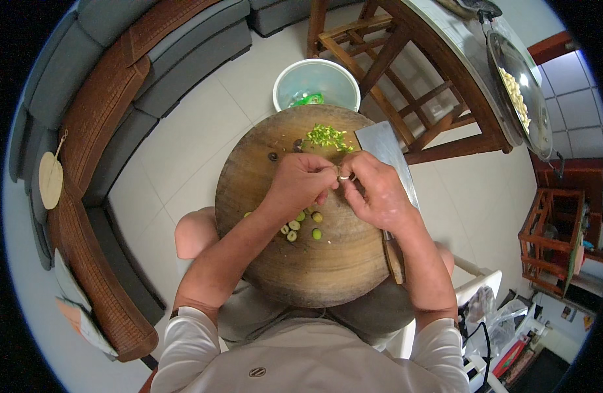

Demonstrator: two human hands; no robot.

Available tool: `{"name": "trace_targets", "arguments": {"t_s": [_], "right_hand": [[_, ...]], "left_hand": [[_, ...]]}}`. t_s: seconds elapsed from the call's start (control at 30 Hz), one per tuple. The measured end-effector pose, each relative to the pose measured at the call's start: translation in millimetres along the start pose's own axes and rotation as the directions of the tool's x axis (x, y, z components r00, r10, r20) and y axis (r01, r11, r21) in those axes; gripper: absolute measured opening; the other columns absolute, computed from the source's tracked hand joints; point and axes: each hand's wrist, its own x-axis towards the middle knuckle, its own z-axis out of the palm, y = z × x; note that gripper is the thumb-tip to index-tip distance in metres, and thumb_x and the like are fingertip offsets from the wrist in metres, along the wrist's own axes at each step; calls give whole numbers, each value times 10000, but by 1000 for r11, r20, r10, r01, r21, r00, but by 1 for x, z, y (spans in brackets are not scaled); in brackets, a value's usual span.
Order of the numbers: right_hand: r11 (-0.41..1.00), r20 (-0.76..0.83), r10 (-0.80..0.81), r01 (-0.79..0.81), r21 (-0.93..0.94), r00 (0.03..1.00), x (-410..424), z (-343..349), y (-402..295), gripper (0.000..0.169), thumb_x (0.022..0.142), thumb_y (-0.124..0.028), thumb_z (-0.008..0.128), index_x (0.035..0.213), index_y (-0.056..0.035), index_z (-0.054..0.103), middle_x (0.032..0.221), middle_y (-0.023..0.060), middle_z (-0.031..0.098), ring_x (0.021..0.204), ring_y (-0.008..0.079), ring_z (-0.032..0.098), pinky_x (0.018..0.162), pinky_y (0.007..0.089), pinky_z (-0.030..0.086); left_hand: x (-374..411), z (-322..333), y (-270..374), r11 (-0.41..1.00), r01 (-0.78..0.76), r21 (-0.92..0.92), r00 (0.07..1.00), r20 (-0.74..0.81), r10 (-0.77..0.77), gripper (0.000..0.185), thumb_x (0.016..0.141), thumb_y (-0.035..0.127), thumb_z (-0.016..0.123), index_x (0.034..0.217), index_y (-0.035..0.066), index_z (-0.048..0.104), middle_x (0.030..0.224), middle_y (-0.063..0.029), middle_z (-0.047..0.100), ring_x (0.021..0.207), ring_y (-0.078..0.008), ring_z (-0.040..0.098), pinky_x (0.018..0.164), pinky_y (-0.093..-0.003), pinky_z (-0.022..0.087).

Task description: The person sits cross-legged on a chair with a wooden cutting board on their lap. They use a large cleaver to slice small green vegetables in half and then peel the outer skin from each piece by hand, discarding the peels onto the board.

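My left hand (304, 179) and my right hand (375, 189) meet above a round wooden chopping board (326, 275). Their fingertips pinch a small pale-edged piece (345, 178), mostly hidden by the fingers. Below my left hand lie several small green fruits (316, 234), some cut through to show pale flesh (292, 236). Beyond the hands sits a heap of finely chopped yellow-green bits (327, 136), with dark scraps (273, 156) to its left. A cleaver (380, 140) lies along the board's right edge, its wooden handle towards me, partly behind my right forearm.
A pale plastic bin (316, 69) with a green wrapper inside stands past the board. At the right, a wooden-framed table (404, 29) carries a glass-lidded pan (520, 93) with pale pieces showing. A grey sofa (193, 59) with brown mats curves along the left.
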Motion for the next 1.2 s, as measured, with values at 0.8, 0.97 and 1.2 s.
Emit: {"name": "trace_targets", "arguments": {"t_s": [0.8, 0.97, 1.2], "right_hand": [[928, 204, 255, -180, -327, 945, -8, -17, 20, 132, 838, -40, 630, 952, -7, 689, 857, 200, 643, 786, 391, 627, 712, 429, 510], [943, 183, 231, -174, -285, 956, -10, -14, 23, 101, 837, -66, 625, 909, -11, 671, 842, 201, 642, 785, 397, 626, 707, 453, 509], [949, 184, 230, -179, -258, 956, -6, -16, 16, 89, 843, -109, 621, 846, -21, 624, 819, 196, 630, 773, 406, 622, 691, 486, 502]], "left_hand": [[25, -31, -3, 296, -211, 932, 759, -35, 650, 131, 851, 148, 643, 931, 53, 684, 861, -132, 644, 782, -334, 644, 672, -441, 520], [22, -33, 0, 347, -231, 909, 745, -64, 664, 138, 862, 162, 641, 928, 49, 685, 857, -133, 642, 786, -335, 641, 686, -452, 508], [0, -37, 18, 293, -432, 853, 810, 225, 541, 171, 822, 216, 697, 901, 65, 687, 853, -113, 645, 774, -327, 639, 702, -442, 507]]}}
